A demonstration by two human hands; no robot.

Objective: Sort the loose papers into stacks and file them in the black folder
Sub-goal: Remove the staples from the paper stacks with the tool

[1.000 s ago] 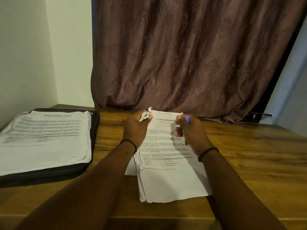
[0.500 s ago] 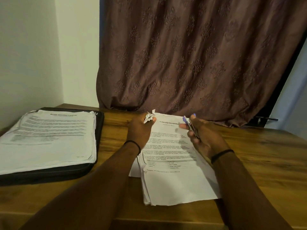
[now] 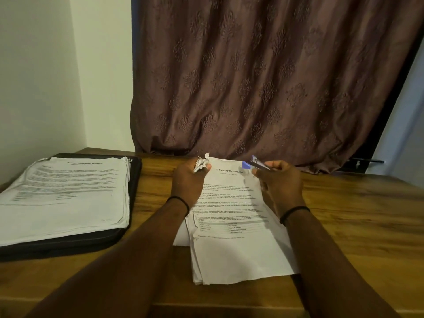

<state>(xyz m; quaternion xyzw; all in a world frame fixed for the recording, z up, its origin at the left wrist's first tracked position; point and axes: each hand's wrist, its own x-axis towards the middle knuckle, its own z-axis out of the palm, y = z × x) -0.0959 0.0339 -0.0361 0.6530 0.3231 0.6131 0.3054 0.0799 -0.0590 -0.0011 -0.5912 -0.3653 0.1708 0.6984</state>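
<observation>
Left hand [image 3: 187,180] is closed around some crumpled scraps [image 3: 202,162], pinched at its fingertips, and it sits on the top-left corner of the papers [image 3: 231,226]. Right hand [image 3: 281,182] grips a small blue stapler-looking tool [image 3: 255,164], pointing toward 10 o'clock over the sheet's top edge; can't tell exactly what the tool is. That stack lies right under and between both hands on the table [image 3: 355,226], running back toward 6 o'clock. Over at 9 o'clock, well apart from the hands, a second stack [image 3: 66,193] sits on the black folder [image 3: 134,180]. Curtain [image 3: 263,76] hangs at 12 o'clock.
</observation>
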